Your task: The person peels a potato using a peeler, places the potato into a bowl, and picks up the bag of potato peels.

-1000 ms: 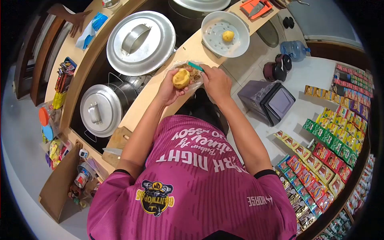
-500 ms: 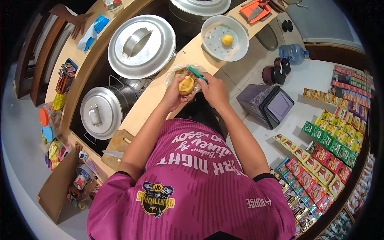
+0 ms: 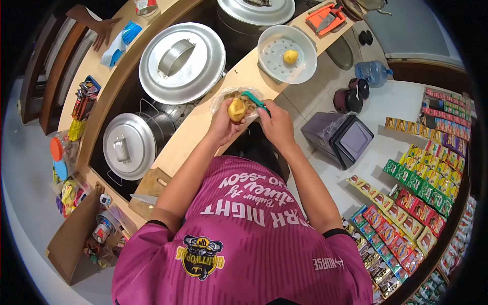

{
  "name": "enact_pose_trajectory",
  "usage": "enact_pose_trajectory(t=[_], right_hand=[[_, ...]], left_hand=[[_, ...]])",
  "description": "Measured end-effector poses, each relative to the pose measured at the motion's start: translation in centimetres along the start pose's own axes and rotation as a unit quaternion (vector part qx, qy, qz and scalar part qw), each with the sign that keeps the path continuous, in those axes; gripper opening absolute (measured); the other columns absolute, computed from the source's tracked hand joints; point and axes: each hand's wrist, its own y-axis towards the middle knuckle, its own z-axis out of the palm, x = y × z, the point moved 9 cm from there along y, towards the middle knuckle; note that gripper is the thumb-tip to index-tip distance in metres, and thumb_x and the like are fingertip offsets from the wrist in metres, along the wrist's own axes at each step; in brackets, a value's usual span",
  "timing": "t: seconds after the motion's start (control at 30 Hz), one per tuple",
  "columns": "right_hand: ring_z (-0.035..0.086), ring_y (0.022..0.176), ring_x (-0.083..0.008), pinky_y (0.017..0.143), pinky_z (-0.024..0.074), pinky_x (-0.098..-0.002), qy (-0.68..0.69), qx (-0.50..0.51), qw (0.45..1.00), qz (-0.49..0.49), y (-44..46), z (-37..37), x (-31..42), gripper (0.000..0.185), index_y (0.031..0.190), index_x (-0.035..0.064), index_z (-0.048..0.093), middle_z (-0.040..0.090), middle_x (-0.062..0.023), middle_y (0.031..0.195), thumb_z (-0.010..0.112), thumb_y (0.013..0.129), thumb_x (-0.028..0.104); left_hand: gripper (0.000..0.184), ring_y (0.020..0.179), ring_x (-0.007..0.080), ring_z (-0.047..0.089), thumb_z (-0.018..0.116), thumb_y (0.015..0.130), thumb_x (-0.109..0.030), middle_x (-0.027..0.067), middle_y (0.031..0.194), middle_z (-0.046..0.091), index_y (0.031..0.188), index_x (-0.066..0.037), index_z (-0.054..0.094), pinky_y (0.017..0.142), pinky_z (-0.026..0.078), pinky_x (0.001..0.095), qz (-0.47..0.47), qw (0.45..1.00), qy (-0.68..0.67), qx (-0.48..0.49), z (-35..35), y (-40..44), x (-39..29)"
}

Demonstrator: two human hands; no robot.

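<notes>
My left hand (image 3: 222,123) grips a partly peeled potato (image 3: 237,110), yellow flesh showing beside strips of brown skin. In my right hand (image 3: 276,122) is a green peeler (image 3: 255,100), its head just above and to the right of the potato, apparently apart from it. Under both hands lies a clear plastic bag (image 3: 217,98) with brown peelings (image 3: 249,103) in it, on the wooden counter. Farther along the counter, a white colander bowl (image 3: 307,66) holds one peeled potato (image 3: 290,56).
Large lidded pots (image 3: 168,84) stand left of the counter. A knife (image 3: 144,198) rests on a cutting board (image 3: 152,184) near my left arm. An orange tray (image 3: 325,21) sits past the colander. A bin (image 3: 330,133) stands on the right. Another person's hand (image 3: 103,33) touches the far-left ledge.
The peeler has moved off the potato, slightly right and down, with my right hand. The potato has turned a little in my left hand, showing more of its peeled side.
</notes>
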Motion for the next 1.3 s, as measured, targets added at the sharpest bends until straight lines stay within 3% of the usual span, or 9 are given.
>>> enact_pose_trajectory(t=[0.3, 0.4, 0.7, 0.97, 1.3], right_hand=[[0.067, 0.076, -0.0348, 0.062, 0.0502, -0.0434, -0.067, -0.017, 0.993, -0.099, -1.3, -0.1, 3.3, 0.012, 0.1, 0.0103, 0.067, 0.069, -0.0105, 0.085, 0.063, 0.092, 0.019], [0.067, 0.075, -0.0331, 0.061, 0.0502, -0.043, -0.085, -0.016, 0.992, -0.096, -1.5, 0.1, 3.2, 0.011, 0.098, 0.0104, 0.066, 0.069, -0.0086, 0.083, 0.064, 0.091, 0.019], [0.066, 0.073, -0.032, 0.059, 0.0496, -0.0424, -0.101, -0.027, 0.987, -0.123, -1.5, -0.2, 4.0, 0.01, 0.095, 0.0101, 0.065, 0.068, -0.0081, 0.081, 0.065, 0.09, 0.018], [0.064, 0.07, -0.0345, 0.058, 0.0477, -0.0458, -0.094, -0.053, 0.988, -0.113, -1.5, -0.1, 3.8, 0.013, 0.091, 0.0097, 0.061, 0.064, -0.0103, 0.076, 0.066, 0.09, 0.022], [0.063, 0.07, -0.0362, 0.056, 0.0466, -0.0489, -0.101, -0.077, 0.988, -0.084, -0.8, -0.3, 4.1, 0.019, 0.087, 0.0088, 0.056, 0.063, -0.011, 0.075, 0.067, 0.089, 0.024]], left_hand=[[0.049, 0.065, 0.0113, 0.059, 0.039, 0.104, -0.054, 0.0049, 0.087, 0.063, 0.112, -0.009, 0.056, 0.045, 0.043, 0.0187, -0.005, 0.997, -0.069, -0.018, 1.0, 0.5, 1.2], [0.049, 0.063, 0.0126, 0.057, 0.041, 0.103, -0.056, 0.0051, 0.082, 0.061, 0.104, -0.01, 0.055, 0.046, 0.04, 0.0203, -0.001, 0.996, -0.076, -0.039, 1.2, 0.3, 1.3], [0.053, 0.06, 0.0121, 0.058, 0.04, 0.102, -0.059, 0.0054, 0.082, 0.062, 0.105, -0.009, 0.055, 0.046, 0.042, 0.0202, -0.008, 0.996, -0.076, -0.044, 1.2, 0.1, 1.3], [0.043, 0.061, 0.0115, 0.053, 0.038, 0.106, -0.05, 0.005, 0.08, 0.059, 0.102, -0.009, 0.054, 0.044, 0.036, 0.0194, 0.002, 0.996, -0.089, -0.031, 2.0, 0.0, 0.8], [0.042, 0.061, 0.0107, 0.052, 0.035, 0.107, -0.047, 0.0037, 0.082, 0.058, 0.103, -0.01, 0.054, 0.044, 0.036, 0.0191, 0.024, 0.995, -0.093, -0.009, 2.5, 0.2, -0.3]])
